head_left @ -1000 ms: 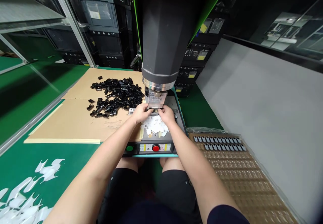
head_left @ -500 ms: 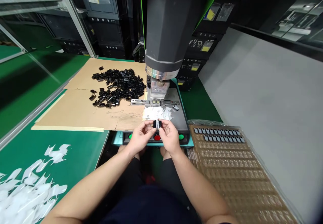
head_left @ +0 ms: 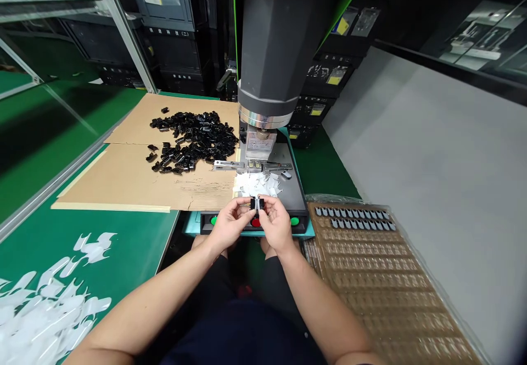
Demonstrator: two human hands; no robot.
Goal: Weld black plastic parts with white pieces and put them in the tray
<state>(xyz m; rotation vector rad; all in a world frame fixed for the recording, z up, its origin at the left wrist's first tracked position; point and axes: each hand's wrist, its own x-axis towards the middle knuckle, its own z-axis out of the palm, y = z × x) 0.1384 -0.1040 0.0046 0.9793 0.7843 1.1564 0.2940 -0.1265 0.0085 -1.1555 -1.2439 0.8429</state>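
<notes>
Just nearside of the white film pile [head_left: 255, 183], left hand [head_left: 226, 225] and right hand [head_left: 278, 225] clamp their fingers on a small black plastic part [head_left: 253, 204], whose pale middle strip [head_left: 257, 204] points pileward, long axis unclear.

Left hand [head_left: 230, 224] and right hand [head_left: 276, 224] close together in fingertip pinches, both forearms [head_left: 164, 288] angled inward.

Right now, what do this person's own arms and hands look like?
The left hand and right hand are ungloved, with no watch or bracelet showing. The left forearm and right forearm are bare, without sleeves. A dark navy top shows below.
</notes>
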